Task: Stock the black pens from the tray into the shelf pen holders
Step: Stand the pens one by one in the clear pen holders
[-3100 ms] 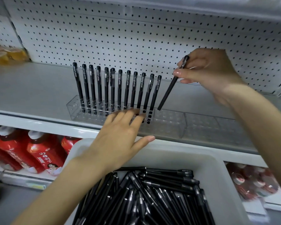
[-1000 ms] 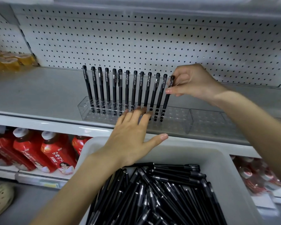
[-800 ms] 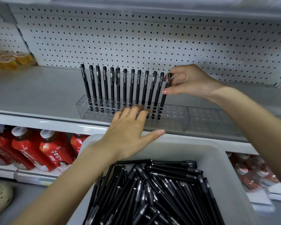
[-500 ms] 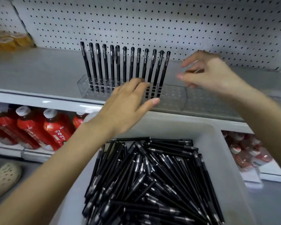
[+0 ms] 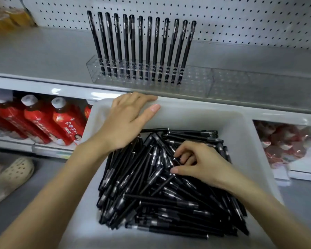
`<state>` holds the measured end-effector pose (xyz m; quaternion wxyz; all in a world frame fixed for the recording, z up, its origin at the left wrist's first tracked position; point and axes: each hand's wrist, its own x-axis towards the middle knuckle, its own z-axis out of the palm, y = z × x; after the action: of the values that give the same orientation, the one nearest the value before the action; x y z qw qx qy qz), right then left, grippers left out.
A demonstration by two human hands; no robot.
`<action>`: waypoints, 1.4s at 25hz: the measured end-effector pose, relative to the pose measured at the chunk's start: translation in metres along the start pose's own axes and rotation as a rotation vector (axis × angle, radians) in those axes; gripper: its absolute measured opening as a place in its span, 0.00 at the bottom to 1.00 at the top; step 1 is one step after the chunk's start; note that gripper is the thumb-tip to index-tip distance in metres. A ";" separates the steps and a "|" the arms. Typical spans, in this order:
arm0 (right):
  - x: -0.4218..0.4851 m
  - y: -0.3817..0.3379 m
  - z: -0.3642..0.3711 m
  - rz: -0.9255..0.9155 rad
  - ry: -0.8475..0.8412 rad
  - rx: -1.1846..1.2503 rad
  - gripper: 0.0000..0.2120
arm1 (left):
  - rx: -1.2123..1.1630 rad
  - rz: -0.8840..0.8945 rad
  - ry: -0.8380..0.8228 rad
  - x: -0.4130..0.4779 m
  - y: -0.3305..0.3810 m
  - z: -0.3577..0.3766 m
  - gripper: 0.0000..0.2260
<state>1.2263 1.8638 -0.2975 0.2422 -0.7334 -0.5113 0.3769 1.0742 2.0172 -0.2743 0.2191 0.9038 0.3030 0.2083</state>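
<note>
The right hand (image 5: 199, 162) is curling its fingers into the heaped pens (image 5: 151, 186), pinching toward one barrel, and it's best lifting a single pen cleanly while the spread left hand (image 5: 126, 123) is steadying the tray (image 5: 241, 126).

A loose heap of slim black capped pens (image 5: 162, 191) lies crisscrossed in the white plastic tray (image 5: 241, 126). Just beyond the tray's far rim, a clear perforated plastic pen holder (image 5: 196, 81) carries thirteen black pens (image 5: 144, 47) upright in a row along its left part.
</note>
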 end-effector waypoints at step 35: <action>0.004 -0.038 -0.107 -0.115 0.391 0.732 0.07 | -0.748 -0.218 0.108 0.015 0.045 -0.024 0.16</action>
<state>1.2911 1.8842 -0.2060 0.6000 -0.6268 -0.3280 0.3734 1.0936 2.0009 -0.2275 0.5380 0.7118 0.3114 0.3270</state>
